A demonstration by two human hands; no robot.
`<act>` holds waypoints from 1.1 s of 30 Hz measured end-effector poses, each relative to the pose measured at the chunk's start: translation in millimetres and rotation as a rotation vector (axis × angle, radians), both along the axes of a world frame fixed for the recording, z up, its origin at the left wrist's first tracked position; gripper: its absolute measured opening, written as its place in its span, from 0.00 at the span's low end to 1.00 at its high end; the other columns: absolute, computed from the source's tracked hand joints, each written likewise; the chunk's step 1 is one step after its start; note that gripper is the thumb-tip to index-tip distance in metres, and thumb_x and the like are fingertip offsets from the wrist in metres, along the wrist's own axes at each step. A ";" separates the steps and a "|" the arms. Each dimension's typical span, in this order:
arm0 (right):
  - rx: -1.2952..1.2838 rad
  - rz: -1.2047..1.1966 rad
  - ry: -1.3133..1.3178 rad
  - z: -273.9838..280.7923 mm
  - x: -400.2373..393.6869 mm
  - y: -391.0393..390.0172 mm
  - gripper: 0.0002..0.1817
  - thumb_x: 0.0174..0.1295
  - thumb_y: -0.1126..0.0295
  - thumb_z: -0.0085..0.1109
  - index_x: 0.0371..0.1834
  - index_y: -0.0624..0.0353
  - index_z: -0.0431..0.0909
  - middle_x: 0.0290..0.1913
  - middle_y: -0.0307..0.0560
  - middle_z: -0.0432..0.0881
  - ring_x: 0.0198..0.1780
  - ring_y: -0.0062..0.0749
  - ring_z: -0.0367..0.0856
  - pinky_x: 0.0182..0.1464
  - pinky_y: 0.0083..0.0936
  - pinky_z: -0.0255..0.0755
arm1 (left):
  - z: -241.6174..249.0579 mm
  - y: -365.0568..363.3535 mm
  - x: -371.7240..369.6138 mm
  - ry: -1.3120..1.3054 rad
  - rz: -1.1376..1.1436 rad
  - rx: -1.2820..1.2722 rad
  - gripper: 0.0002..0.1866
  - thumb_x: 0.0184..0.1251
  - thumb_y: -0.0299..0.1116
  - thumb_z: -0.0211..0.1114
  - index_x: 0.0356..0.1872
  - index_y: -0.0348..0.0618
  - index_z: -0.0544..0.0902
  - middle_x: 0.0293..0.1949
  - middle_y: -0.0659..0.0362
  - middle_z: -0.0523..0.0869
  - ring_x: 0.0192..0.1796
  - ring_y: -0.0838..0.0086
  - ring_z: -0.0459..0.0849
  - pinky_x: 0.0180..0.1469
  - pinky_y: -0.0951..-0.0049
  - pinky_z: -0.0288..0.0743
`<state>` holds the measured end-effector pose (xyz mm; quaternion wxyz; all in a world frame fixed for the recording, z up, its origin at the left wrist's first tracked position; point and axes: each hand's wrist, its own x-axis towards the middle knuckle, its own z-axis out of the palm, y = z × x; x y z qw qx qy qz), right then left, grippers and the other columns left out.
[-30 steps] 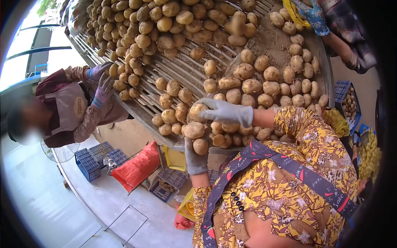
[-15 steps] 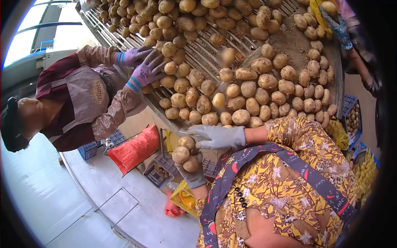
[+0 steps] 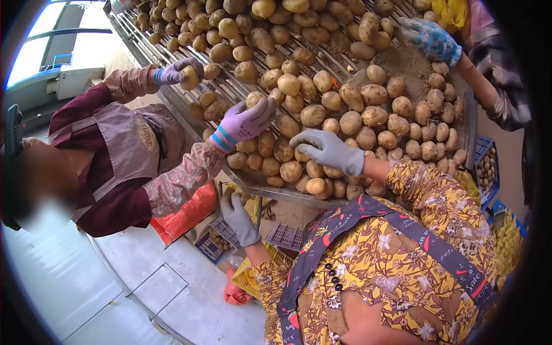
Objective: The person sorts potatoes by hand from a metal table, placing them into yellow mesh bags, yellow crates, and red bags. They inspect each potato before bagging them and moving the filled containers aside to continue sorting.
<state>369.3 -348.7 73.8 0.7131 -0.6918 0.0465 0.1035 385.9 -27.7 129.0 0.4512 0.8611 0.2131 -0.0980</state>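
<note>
Crowding the counter (image 3: 460,123) edge to edge: potatoes (image 3: 322,115) touching, leaving no bare lane between them. Blocking the far side: a co-worker's purple-gloved hands (image 3: 244,122). Closing one corner: a blue-gloved hand (image 3: 432,39). Staying open: only the air just above the heap, plus the drop below the near rim.

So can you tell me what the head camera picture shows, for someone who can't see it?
A person's grey-gloved right hand rests on potatoes heaped on a slatted sorting table, while the empty left hand hangs below its edge. Beside them, a co-worker's purple-gloved hand holds a potato.
</note>
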 end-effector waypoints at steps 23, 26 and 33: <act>-1.028 -0.229 -0.693 -24.2 101.5 -5.7 0.17 0.63 0.66 0.59 0.54 0.50 0.85 0.65 0.46 0.78 0.70 0.42 0.71 0.71 0.43 0.65 | -39.1 -75.0 106.6 -0.076 -0.841 0.627 0.38 0.59 0.34 0.74 0.72 0.40 0.70 0.65 0.44 0.75 0.65 0.50 0.79 0.67 0.58 0.75; -0.947 0.235 -0.760 -36.9 71.3 -0.7 0.16 0.64 0.68 0.55 0.53 0.51 0.84 0.57 0.47 0.83 0.60 0.41 0.82 0.76 0.45 0.65 | -24.2 -62.1 90.2 0.189 -0.165 -0.460 0.26 0.73 0.41 0.67 0.67 0.44 0.74 0.55 0.56 0.81 0.52 0.69 0.82 0.49 0.74 0.81; -0.736 0.323 -0.607 -16.4 76.4 -6.3 0.20 0.62 0.64 0.62 0.57 0.53 0.81 0.60 0.49 0.83 0.63 0.42 0.80 0.75 0.43 0.66 | -11.6 -84.8 26.9 0.340 0.194 -1.204 0.33 0.75 0.65 0.55 0.63 0.47 0.79 0.50 0.56 0.87 0.41 0.66 0.82 0.40 0.69 0.75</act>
